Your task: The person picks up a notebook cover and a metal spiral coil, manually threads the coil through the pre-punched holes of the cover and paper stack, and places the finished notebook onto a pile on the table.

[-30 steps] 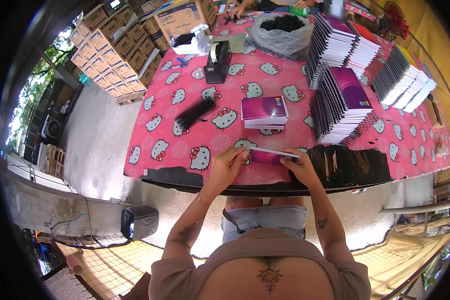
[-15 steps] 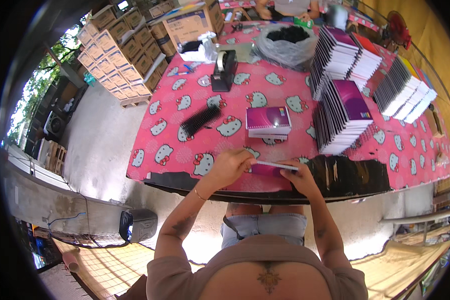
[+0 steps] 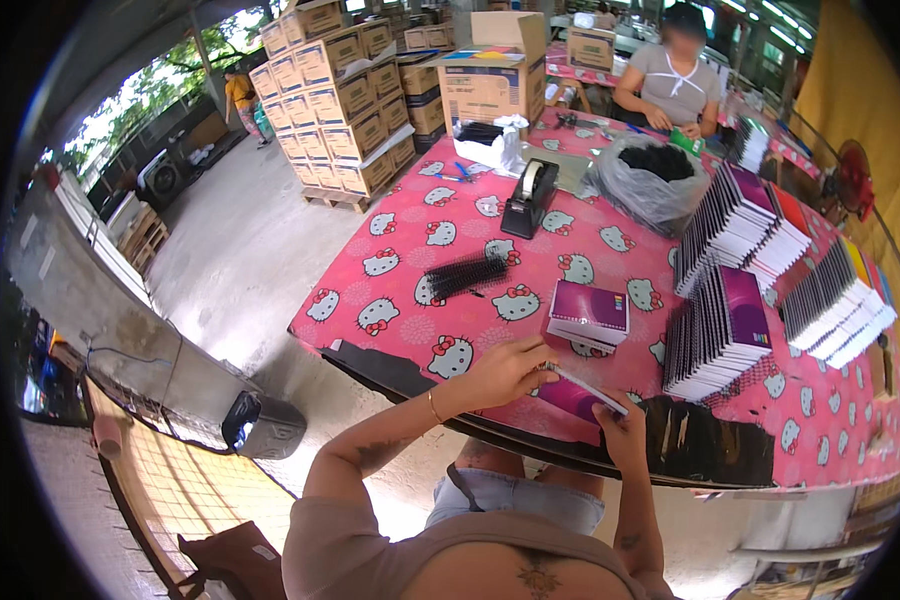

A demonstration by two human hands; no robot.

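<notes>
Near the table's front edge I hold a purple-covered notebook (image 3: 568,396) tilted, its white page edge turned up. My left hand (image 3: 513,373) has its fingers pinched at the notebook's left end; whether something small is also between them is hidden. My right hand (image 3: 626,432) is closed round the right end, thumb on the cover. Just beyond lies a short stack of purple notebooks (image 3: 590,312). To its left rests a bundle of black spiral coils (image 3: 463,276). On the right stand tall stacks of spiral-bound purple notebooks (image 3: 715,335).
A black tape dispenser (image 3: 530,200), a clear bag of black material (image 3: 652,185) and a white box (image 3: 490,145) stand farther back. Stacked cartons (image 3: 345,105) rise beyond the table's left side. Torn black covering (image 3: 705,440) lies along the front edge. A co-worker (image 3: 670,85) sits opposite.
The view has swung up and to the left, bringing the co-worker and more cartons into sight. Both hands keep their hold on the notebook, with little visible change.
</notes>
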